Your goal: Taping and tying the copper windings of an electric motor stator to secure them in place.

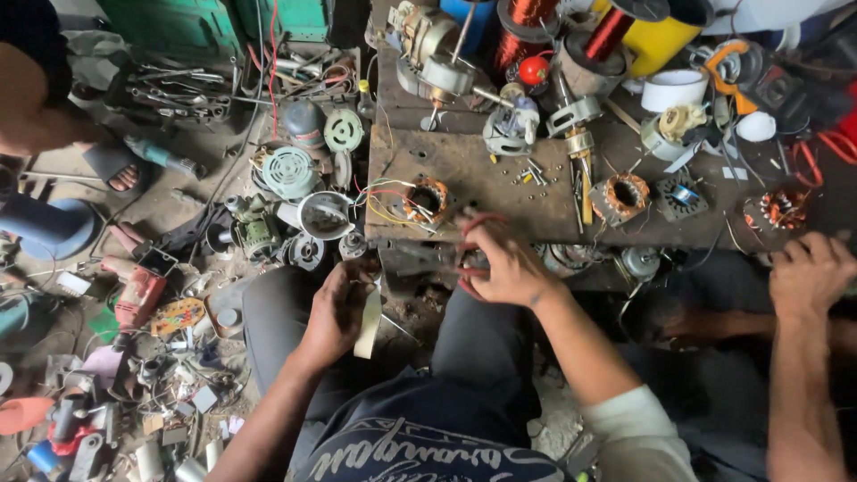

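My left hand point(335, 314) is down by my knee, fingers closed on a cream paper strip point(368, 327) that hangs below it. At the front edge of the worn wooden bench point(482, 174), my right hand point(505, 264) curls around a loop of red wire point(466, 225). Just beyond that hand a stator with copper windings and loose coloured leads point(427, 198) lies on the bench. A second wound stator point(625, 195) rests further right. What lies under my right palm is hidden.
Another person's hand point(809, 272) rests on the bench's right end. Copper wire spools point(528, 20), a yellow spool point(662, 34) and a white tape roll point(674, 89) crowd the back. Fan motor housings point(290, 171), a red power tool point(138, 299) and scrap litter the floor at left.
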